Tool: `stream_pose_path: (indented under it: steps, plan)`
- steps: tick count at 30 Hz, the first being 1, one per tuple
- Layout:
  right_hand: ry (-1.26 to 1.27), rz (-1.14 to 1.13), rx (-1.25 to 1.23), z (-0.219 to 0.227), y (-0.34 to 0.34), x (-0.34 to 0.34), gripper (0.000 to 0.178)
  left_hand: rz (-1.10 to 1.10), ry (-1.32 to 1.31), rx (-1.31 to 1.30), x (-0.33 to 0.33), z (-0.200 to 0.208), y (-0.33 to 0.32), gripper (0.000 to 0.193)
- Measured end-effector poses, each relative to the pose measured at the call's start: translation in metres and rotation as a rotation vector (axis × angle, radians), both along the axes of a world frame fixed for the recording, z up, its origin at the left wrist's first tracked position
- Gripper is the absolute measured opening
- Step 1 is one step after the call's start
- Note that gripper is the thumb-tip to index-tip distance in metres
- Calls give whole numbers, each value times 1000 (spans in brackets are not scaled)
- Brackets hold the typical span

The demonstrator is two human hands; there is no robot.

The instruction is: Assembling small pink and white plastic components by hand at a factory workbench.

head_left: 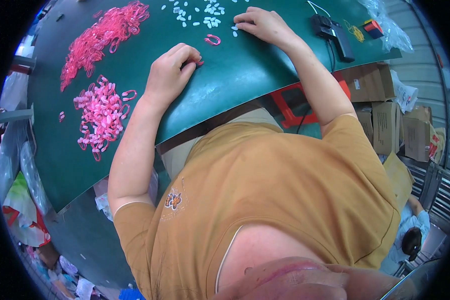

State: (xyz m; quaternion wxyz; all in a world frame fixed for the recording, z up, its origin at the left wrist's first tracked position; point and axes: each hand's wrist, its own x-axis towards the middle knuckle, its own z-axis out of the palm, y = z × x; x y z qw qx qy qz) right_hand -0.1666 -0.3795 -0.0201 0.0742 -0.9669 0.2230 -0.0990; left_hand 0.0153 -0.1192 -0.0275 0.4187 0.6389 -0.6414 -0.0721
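Note:
My left hand (171, 75) rests on the green tabletop with its fingers curled, and a small pink piece (200, 63), partly hidden, shows at the fingertips. Farther right, the thumb and fingers of my right hand (266, 27) pinch at a small white oval piece (235, 27). A second white oval piece (235, 34) lies just below those fingertips. Between my hands lies a single pink loop (213, 40). Several loose white pieces (211, 21) are scattered at the far middle of the table.
At the left are a heap of clear pink loops (100, 37) and a nearer pile of pink loops with pale pieces (102, 115). A black device (333, 36) with a cable, yellow bands (355, 31) and a plastic bag (397, 30) lie at right. Cardboard boxes (386, 127) stand beyond the edge.

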Motion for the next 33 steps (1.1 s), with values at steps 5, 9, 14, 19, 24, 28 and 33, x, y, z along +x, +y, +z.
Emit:
stream_pose_path:
  steps: [5,9,14,19,24,28,33]
  plan:
    - [-223,56,136,5,1,-3,22,14,-7,66,3,-3,0,10]
    - [-310,366,90,37,48,2,18,31,12,38,3,-6,0,10]
    - [-91,441,6,31,100,16,17,75,66,74,1,-5,0,13]
    - [-36,463,-12,32,103,19,17,49,46,21,3,-7,-1,9]
    - [-15,458,-28,23,101,23,19,61,35,18,5,-8,-1,9]
    - [-82,424,111,19,107,23,17,81,41,10,4,-9,1,9]
    - [-138,362,262,14,106,25,13,84,30,-30,2,-9,1,9]
